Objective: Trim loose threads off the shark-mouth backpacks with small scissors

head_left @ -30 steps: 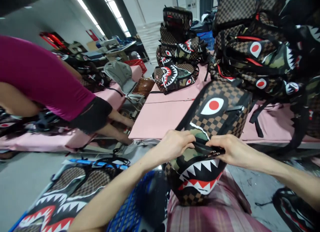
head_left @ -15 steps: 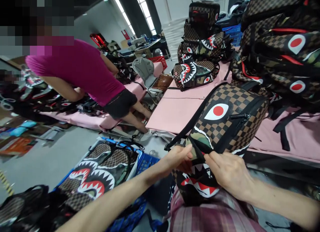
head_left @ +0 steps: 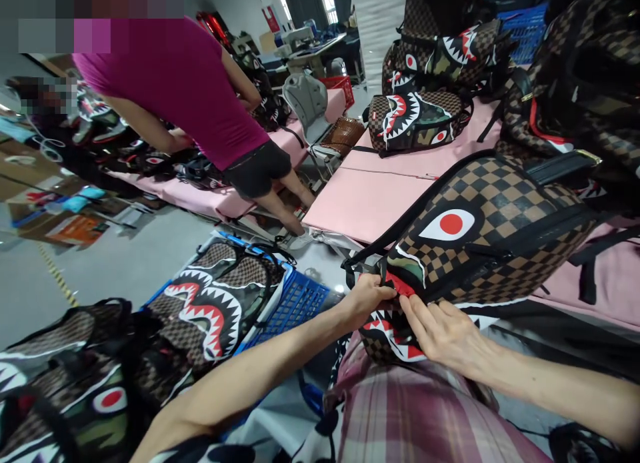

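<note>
A brown-and-black checkered backpack with a red eye, camouflage patches and a toothed shark mouth leans over the near table edge, its lower end against my lap. My left hand is closed at the lower part of the backpack, its thumb and fingers pinching the fabric beside a strip of red lining. Just to the right, my right hand has its fingertips pressed together on the same red-lined opening. The inside of that opening is hidden by my fingers.
A pink-topped table holds stacked shark-pattern bags. At left, a blue crate is filled with similar backpacks. A person in a magenta shirt works at another pink table; a grey chair stands beyond.
The view has tilted downward and shifted left. Both hands have come closer together at the backpack's opening, where more red lining now shows. The backpack's upper end leans further right.
</note>
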### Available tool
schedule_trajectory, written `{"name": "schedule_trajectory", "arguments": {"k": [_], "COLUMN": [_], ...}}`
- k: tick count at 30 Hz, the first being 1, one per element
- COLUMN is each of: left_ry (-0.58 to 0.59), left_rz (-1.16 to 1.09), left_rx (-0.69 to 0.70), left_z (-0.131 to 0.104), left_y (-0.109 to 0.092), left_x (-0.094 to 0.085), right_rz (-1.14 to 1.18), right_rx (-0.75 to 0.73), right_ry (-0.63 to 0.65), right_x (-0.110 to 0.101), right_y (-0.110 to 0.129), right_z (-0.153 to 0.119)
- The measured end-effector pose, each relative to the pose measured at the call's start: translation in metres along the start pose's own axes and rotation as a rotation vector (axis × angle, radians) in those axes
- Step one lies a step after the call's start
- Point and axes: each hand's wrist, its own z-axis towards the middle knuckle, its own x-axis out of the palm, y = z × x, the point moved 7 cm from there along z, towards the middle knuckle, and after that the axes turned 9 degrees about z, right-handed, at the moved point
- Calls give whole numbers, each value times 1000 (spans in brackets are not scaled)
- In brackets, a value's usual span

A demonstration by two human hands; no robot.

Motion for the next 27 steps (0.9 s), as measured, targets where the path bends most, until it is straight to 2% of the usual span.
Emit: {"name": "schedule_trajectory", "arguments": {"k": [10,13,15,17,20,22,24,27], "left_ry": [3,-16,-30,-58,-230,-294,-266,-269], "left_rz": [95,201,364,625,1024,1165,1231,1283], "left_rx": [49,45,51,155,543,744,801,799], "left_z": [3,9,13,16,20,30,50,77], "left_y": [10,19,21,11,-27,-42,-44,-39], "left_x": [-10,-14,-18,-23,-26,-20,-9,9], "right_rz": [-5,9,20,21,-25,-63,-104,-149], "right_rx": [32,42,69,119,249,366,490,720], "right_ry": [72,112,138,156,159,185,232,344], "right_x": [13,21,26,29,26,22,19,20], "right_y": [17,23,24,19,3,-12,-27,-52], "right_z": [-2,-5,-8,-9,-9,-10,-13,-25]}}
